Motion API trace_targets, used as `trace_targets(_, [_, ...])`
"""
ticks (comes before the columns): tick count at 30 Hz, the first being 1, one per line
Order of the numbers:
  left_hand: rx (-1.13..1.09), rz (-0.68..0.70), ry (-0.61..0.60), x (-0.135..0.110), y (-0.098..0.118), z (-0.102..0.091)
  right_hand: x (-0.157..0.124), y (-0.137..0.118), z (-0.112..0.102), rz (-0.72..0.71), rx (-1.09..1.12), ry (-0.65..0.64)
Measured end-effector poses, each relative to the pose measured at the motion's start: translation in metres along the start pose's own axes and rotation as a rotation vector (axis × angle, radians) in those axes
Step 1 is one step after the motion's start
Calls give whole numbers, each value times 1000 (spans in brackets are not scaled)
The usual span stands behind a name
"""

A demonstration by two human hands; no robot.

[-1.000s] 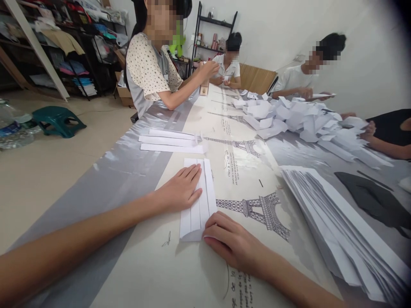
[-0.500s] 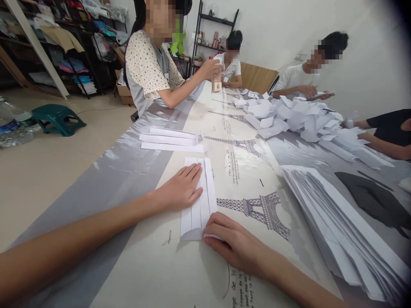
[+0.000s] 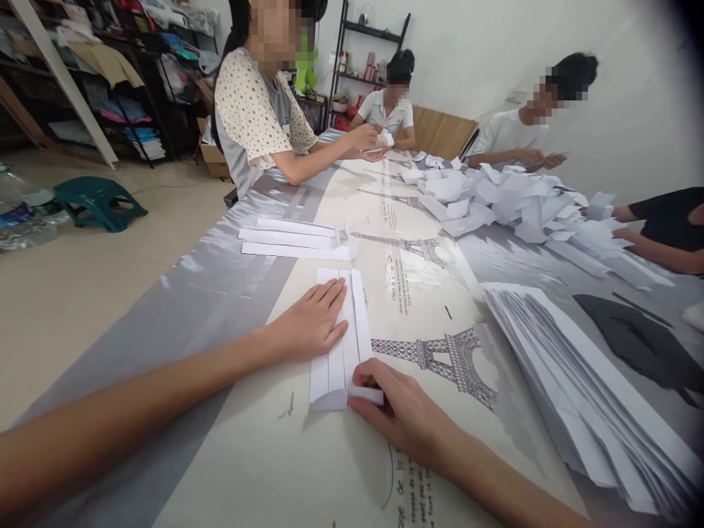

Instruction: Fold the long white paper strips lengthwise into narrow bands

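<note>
A: Where do we find the folded sheet (image 3: 358, 323)?

B: We see it on the tablecloth (image 3: 330, 469) straight in front of us; it is creased into long narrow panels that run away from us; it lies flat except at its near right corner.

A: And our left hand (image 3: 308, 326)?

B: It is spread palm down, fingers straight and close together, resting on the sheet's left panels; it grasps nothing.

A: Our right hand (image 3: 399, 411)?

B: We have it at the near right corner; thumb and fingertips pinch a small flap (image 3: 367, 394) of the sheet, raised a little off the cloth; the other fingers are curled in.

A: What lies around us?

B: Three folded strips (image 3: 297, 239) lie beyond the sheet, apart from it; a fanned stack (image 3: 577, 389) of white sheets sits on our right; a printed tower (image 3: 440, 359) on the cloth shows between sheet and stack; a heap of folded paper (image 3: 511, 202) lies far up the table.

A: And the others?

B: A person in a dotted top (image 3: 253, 110) sits along the left side, hands together over the table; we cannot tell what they hold; a green stool (image 3: 99, 199) stands on the floor to the left.
</note>
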State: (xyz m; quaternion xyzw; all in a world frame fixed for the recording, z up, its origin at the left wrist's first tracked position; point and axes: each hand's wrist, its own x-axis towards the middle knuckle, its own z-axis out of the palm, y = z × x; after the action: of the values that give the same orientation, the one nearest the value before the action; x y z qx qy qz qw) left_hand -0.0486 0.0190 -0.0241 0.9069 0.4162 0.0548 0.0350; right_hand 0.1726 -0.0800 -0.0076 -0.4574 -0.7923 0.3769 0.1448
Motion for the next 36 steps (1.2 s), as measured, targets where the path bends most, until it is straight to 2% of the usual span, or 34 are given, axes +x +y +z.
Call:
trace_targets(8, [147,113,238,0,11,-6,12,2,-8,-6,93,-11])
trace_targets(12, [73,205,298,0,11,-8,13,0,-9,8,67,5])
trace_targets(14, [-95,327,248,-1,10,-13,12,0,-8,-4,46,27])
trace_targets(17, [-447,528,10,-4,8,-27,9,2,-5,-33,42,61])
trace_targets(20, [-632,521,-141,-5,9,-39,8,3,-4,10,33,93])
trace_targets(22, [-667,490,-168,-5,10,-38,8,4,-3,44,11,109])
trace_targets(26, [-669,480,-177,-1,10,-26,9,4,-4,92,-74,126])
trace_targets(30, [-645,491,-200,1,9,-21,8,4,-11,38,-102,106])
trace_targets(33, [-640,472,-209,0,10,-22,3,6,-20,20,-49,59])
trace_targets(36, [-656,452,-207,-1,11,-22,-2,8,-27,71,94,22])
